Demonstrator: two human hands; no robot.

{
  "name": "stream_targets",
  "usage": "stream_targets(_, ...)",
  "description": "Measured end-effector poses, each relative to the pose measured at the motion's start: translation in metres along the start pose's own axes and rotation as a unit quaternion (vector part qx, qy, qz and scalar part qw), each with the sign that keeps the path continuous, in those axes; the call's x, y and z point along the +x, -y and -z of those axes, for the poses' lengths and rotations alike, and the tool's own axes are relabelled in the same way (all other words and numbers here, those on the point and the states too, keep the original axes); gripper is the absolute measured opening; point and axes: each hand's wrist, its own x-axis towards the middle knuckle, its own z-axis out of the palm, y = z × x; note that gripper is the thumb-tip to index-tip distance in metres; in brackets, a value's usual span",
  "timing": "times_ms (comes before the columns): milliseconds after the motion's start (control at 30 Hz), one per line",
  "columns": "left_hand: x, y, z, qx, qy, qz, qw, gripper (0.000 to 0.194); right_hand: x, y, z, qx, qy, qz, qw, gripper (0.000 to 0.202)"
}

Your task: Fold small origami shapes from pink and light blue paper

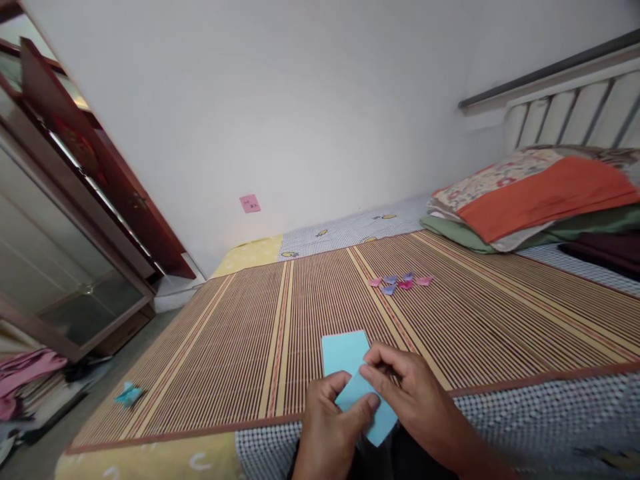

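Observation:
Between my two hands is a light blue sheet of paper (384, 421), tilted above the near edge of the mat. My left hand (333, 417) grips its left side, thumb lying across the face. At the upper right edge, my right hand (407, 383) pinches the paper between thumb and fingers. Just beyond them, another light blue paper (345, 348) lies flat on the mat, partly covered by my hands. Farther off sit several small folded paper pieces (390, 289) in pink, purple and magenta. A crumpled-looking folded blue paper piece (129, 394) rests near the mat's left edge.
A striped bamboo mat (240, 333) covers the bed. Stacked pillows and bedding (540, 200) stand at the right, below a white radiator (580, 110). A pink note (250, 203) is stuck on the wall. Pink cloth (35, 377) lies low at the left, by a glass-panelled door (75, 280).

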Motion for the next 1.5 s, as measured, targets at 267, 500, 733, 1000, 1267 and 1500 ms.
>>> stream_targets(267, -0.002, -0.003, 0.001, -0.022, 0.025, 0.023, 0.999, 0.037, 0.004, -0.002, 0.009, 0.042, 0.037, -0.028, 0.998, 0.041)
stream_targets(500, -0.001, -0.016, 0.001, -0.061, -0.034, -0.001, 0.998, 0.037, 0.001, -0.013, 0.012, 0.065, 0.068, -0.049, 0.994, 0.031)
stream_targets(733, -0.001, -0.02, 0.001, -0.066, -0.009, 0.005, 0.998, 0.04, -0.001, -0.015, 0.005, 0.077, 0.043, -0.035, 0.995, 0.031)
stream_targets(1000, -0.001, -0.017, 0.01, -0.014, 0.073, -0.005, 0.997, 0.044, -0.005, -0.019, 0.011, 0.078, 0.042, -0.057, 0.994, 0.024)
stream_targets(1267, -0.006, -0.012, -0.003, -0.046, 0.006, -0.032, 0.998, 0.037, -0.003, -0.016, 0.021, 0.089, 0.032, -0.048, 0.994, 0.038)
stream_targets(1500, -0.007, -0.009, -0.008, -0.058, -0.009, -0.026, 0.998, 0.039, -0.001, -0.013, 0.019, 0.102, 0.037, -0.046, 0.993, 0.038)
